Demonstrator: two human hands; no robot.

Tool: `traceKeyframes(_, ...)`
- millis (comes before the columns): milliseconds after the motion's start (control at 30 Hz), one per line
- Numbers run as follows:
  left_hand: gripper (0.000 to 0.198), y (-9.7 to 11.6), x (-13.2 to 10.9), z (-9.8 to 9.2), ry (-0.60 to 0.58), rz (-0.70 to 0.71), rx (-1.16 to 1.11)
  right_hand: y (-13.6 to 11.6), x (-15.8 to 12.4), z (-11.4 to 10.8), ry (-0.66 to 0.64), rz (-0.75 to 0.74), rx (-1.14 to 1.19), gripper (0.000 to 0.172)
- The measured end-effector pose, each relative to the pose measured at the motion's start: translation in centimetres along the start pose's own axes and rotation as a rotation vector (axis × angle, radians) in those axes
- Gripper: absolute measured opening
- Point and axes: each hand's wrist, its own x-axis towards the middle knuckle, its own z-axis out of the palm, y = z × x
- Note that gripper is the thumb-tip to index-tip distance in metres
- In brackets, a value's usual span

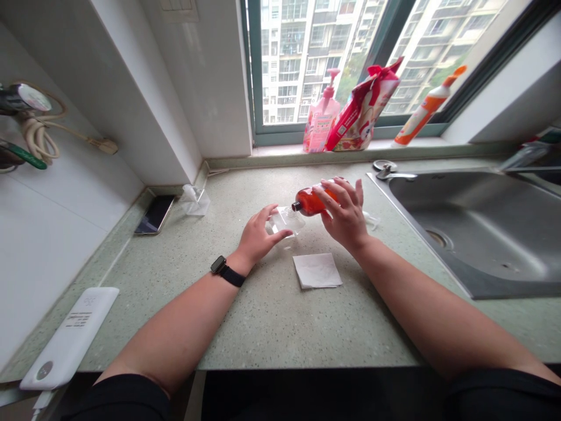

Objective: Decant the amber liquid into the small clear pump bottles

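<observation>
My left hand [259, 235] grips a clear, square-sided plastic bottle [287, 221] by its side on the countertop. In my right hand [345, 215] is a red-orange bottle [310, 200], tipped nearly level. Its black-threaded mouth points left, right above the opening of the clear bottle; whether the two touch I cannot tell. Liquid flow is too small to make out. A folded white paper napkin [317, 271] lies just below, between my forearms. Partly behind my right hand, a whitish clear plastic piece [371, 220] rests on the counter.
A steel sink [482, 228] is on the right. Along the windowsill stand a pink pump bottle [322, 120], a red bag [366, 111] and an orange-white bottle [427, 111]. To the left are a clear pump dispenser [194, 200], a phone [155, 214] and a white power bank [70, 339].
</observation>
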Motion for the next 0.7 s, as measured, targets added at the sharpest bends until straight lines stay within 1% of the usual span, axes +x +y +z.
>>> traceKeyframes(100, 0.085, -0.08, 0.01, 0.04, 0.0, -0.005, -0.006, -0.09, 0.05, -0.03, 0.02, -0.01, -0.004, 0.08)
traceKeyframes(300, 0.084, -0.09, 0.03, 0.07, 0.007, -0.005, -0.005, -0.19, 0.1, -0.16, 0.017, -0.013, -0.008, 0.08)
traceKeyframes(533, 0.084, -0.21, 0.01, 0.1, 0.008, -0.008, -0.007, -0.13, 0.02, -0.07, 0.003, 0.006, 0.009, 0.087)
traceKeyframes(700, 0.085, -0.13, -0.01, 0.04, 0.005, -0.008, -0.003, -0.18, 0.04, -0.08, 0.02, -0.008, 0.008, 0.082)
